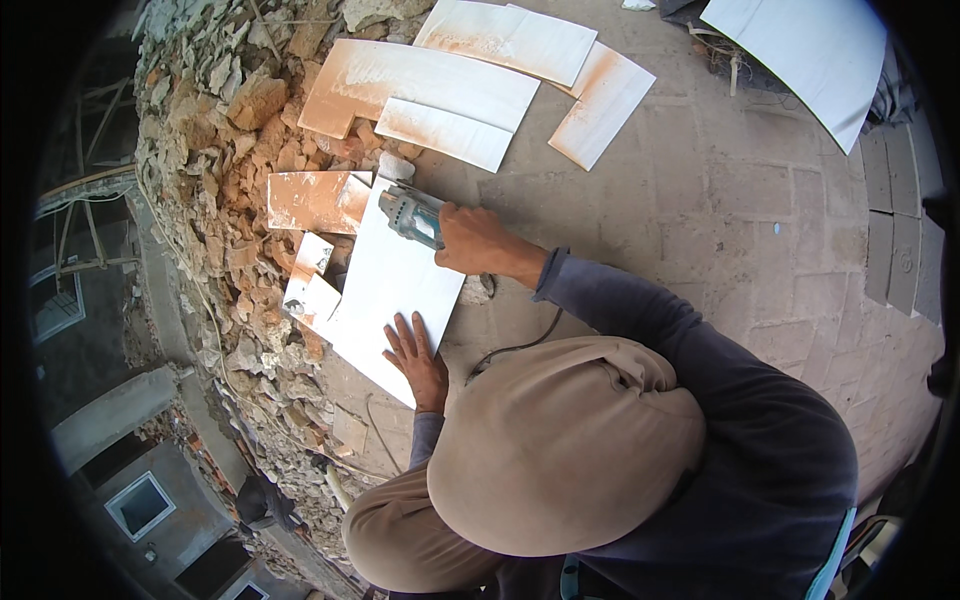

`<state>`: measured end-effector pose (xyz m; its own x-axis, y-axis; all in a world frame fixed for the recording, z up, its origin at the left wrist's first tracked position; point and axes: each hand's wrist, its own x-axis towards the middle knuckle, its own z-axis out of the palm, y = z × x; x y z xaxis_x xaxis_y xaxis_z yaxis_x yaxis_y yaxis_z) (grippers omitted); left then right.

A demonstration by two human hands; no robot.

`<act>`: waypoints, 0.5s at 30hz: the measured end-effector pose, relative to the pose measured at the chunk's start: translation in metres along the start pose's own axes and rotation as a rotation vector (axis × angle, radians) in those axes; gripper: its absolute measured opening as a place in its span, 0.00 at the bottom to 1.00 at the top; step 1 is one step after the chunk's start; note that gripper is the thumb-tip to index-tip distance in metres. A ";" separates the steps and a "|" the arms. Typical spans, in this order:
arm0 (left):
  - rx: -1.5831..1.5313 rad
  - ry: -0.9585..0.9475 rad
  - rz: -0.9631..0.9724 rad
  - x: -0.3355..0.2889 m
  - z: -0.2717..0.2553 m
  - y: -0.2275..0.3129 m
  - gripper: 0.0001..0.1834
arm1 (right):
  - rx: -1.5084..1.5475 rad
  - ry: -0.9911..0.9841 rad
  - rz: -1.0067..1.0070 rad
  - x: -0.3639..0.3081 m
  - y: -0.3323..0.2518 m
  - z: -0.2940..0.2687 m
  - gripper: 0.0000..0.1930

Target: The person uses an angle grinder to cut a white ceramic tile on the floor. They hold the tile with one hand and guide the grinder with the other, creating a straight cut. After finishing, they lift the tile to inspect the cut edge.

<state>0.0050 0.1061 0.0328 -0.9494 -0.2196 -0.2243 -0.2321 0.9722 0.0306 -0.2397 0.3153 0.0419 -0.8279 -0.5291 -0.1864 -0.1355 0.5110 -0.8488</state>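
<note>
My right hand [470, 238] is closed around the body of a teal power cutter [412, 217], an angle grinder or tile saw by its shape. Its metal head rests at the far end of a white tile [385, 290]; the blade's edge cannot be made out. Flat on the same tile, near its close end, lies my left hand [415, 360] with the fingers spread. Beside the tile's left edge sit small white offcuts [320, 298]. A reddish, dust-covered tile piece [318, 200] lies at the tile's far left. Behind my right wrist a dark cord [520, 347] curves over the ground.
Broken brick and stone rubble [255, 140] heaps along the left. Several dusty white tile pieces [440, 75] lie at the far side on brick paving [700, 200]. A large white sheet [810, 55] stands at far right, near grey blocks [890, 220]. Buildings [140, 505] show beyond the rubble.
</note>
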 end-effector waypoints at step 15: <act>-0.010 0.009 -0.016 0.000 0.000 0.003 0.52 | 0.000 -0.024 0.035 -0.014 0.004 -0.005 0.26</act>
<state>0.0042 0.1089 0.0330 -0.9474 -0.2357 -0.2164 -0.2493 0.9677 0.0373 -0.2315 0.3279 0.0441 -0.8185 -0.5274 -0.2278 -0.1067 0.5292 -0.8417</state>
